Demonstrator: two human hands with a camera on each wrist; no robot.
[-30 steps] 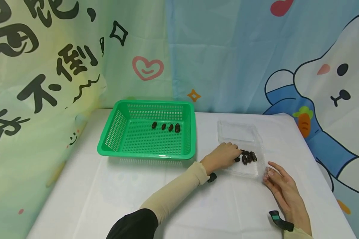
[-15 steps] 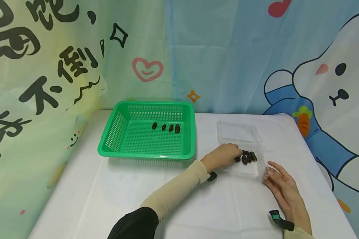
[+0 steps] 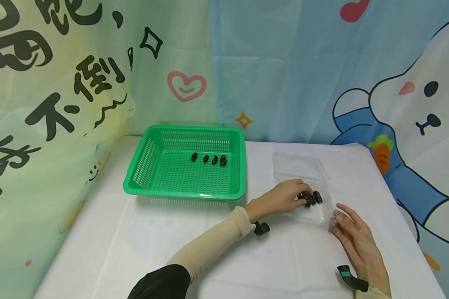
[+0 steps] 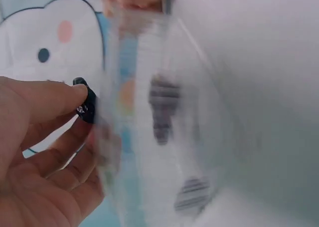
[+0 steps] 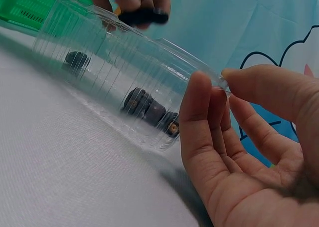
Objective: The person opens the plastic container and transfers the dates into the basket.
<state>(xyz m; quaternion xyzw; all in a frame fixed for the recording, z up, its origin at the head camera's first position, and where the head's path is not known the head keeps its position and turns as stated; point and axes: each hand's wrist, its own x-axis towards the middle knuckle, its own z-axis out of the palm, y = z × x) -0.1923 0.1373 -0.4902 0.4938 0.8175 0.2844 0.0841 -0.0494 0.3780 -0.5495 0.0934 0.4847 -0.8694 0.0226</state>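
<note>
A dark, wrinkled date [image 4: 86,103] is pinched between the thumb and fingers of my left hand [image 3: 282,197]. In the right wrist view that date [image 5: 143,16] is over the rim of a clear plastic box [image 5: 107,45]. Several more dates [image 5: 149,110] lie on the box's bottom, partly hidden by my left hand in the head view. My right hand [image 3: 359,238] pinches the box's near right edge with thumb and fingers. The left wrist view is blurred around the box [image 4: 134,187].
A green plastic basket [image 3: 183,194] stands at the left on the white-covered table [image 3: 108,249]. Inside it, several dates [image 3: 223,160] lie in a row. The box's clear lid [image 3: 299,165] lies folded back behind it. A printed cloth backdrop [image 3: 277,74] hangs behind the table.
My left hand has drawn back slightly and shifted over the dates, now with a date lifted between its fingers. My right hand has stayed at the box's edge.
</note>
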